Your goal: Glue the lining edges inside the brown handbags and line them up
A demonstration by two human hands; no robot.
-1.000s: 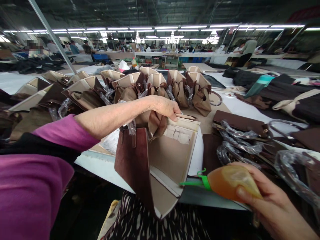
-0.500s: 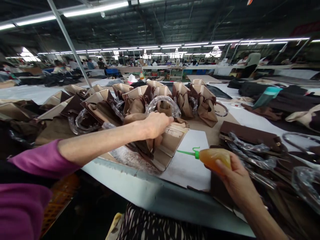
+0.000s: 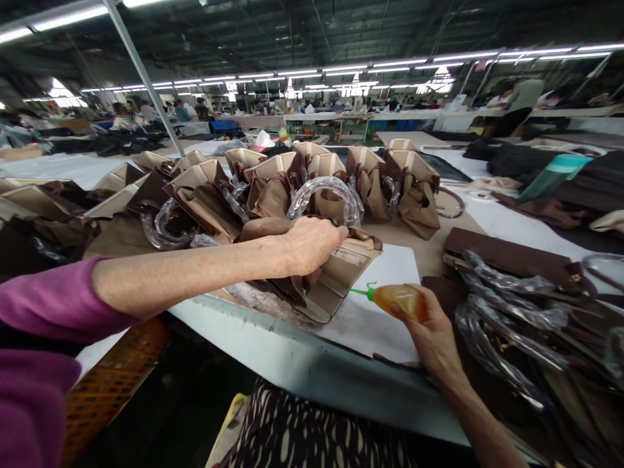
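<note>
My left hand (image 3: pixel 314 246) is closed on the upper edge of a brown handbag (image 3: pixel 336 276), which lies tilted at the table's front edge with its tan inner side showing. The fingertips are partly hidden behind the hand. A plastic-wrapped handle (image 3: pixel 324 192) arches just behind it. In my right hand (image 3: pixel 433 331) is a squeezable glue bottle (image 3: pixel 397 300) of amber liquid, held sideways with fingers wrapped round it. Its thin green nozzle (image 3: pixel 359 292) points left, with the tip close to the bag's right edge; I cannot tell whether they touch.
Several unfinished brown handbags (image 3: pixel 273 188) stand behind and to the left. Flat brown bags with wrapped handles (image 3: pixel 517 312) are piled at right. A white sheet (image 3: pixel 397 266) lies under the work. A teal bottle (image 3: pixel 556 175) stands far right; an orange basket (image 3: pixel 117 390) is below left.
My right hand has brought the glue bottle left, its nozzle now nearer the bag's edge. My left hand keeps its hold on the bag. The view has shifted slightly.
</note>
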